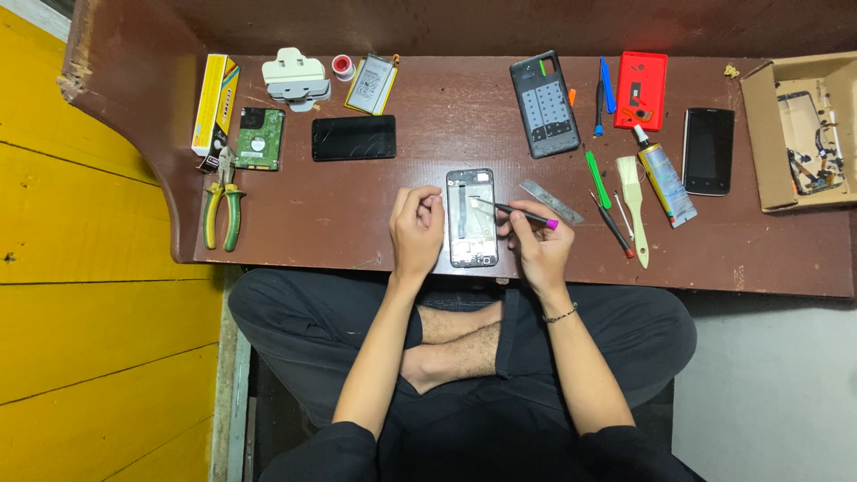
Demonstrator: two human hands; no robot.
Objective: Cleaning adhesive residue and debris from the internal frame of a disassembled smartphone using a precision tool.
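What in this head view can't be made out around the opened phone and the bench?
- Opened phone: its inner parts are too small to tell apart.
- Screwdriver tip: too fine to see what it touches.
- Left hand: it covers the phone's left edge, so the grip there is hidden.
- Cardboard box: cut off by the right edge, its contents a small tangle.
- Yellow box: print too small to make out.

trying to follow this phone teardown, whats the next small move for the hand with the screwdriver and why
Probably lower the tip a little into the opened phone. The right hand holds the purple-capped screwdriver slanted, its tip already over the upper part of the frame, while the left hand braces the phone's left edge on the table. Whether the tip touches yet is too small to tell.
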